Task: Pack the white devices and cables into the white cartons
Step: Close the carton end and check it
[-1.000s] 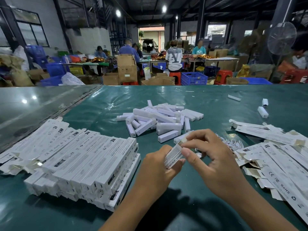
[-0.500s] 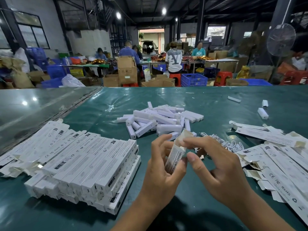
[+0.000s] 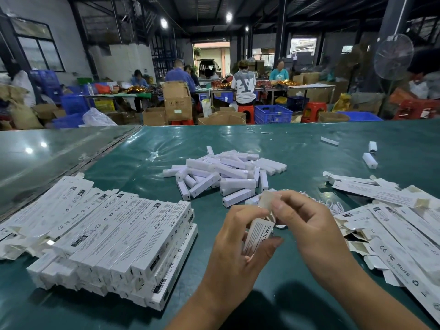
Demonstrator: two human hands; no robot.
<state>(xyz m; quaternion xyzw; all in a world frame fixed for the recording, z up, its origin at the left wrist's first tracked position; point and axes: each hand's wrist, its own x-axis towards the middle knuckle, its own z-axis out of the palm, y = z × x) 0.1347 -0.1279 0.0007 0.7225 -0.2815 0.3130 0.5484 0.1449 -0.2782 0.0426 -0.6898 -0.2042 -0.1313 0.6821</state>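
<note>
My left hand point(image 3: 234, 246) grips a narrow white carton point(image 3: 256, 235) held nearly upright, its printed side toward me. My right hand point(image 3: 307, 225) pinches the carton's open top flap point(image 3: 266, 198) between thumb and fingers. A pile of white devices point(image 3: 226, 173) lies on the green table just beyond my hands. A tangle of white cables point(image 3: 333, 206) shows behind my right hand, partly hidden. Whether anything is inside the carton is hidden.
A stack of filled white cartons point(image 3: 114, 234) sits at the left. Flat, unfolded cartons point(image 3: 392, 225) are strewn at the right. Two loose devices point(image 3: 370, 160) lie far right on the green table point(image 3: 309, 148). Several people work at benches behind.
The carton has been tipped from a slant to nearly upright. My right hand has moved up to its top flap, and both hands have shifted slightly away from me.
</note>
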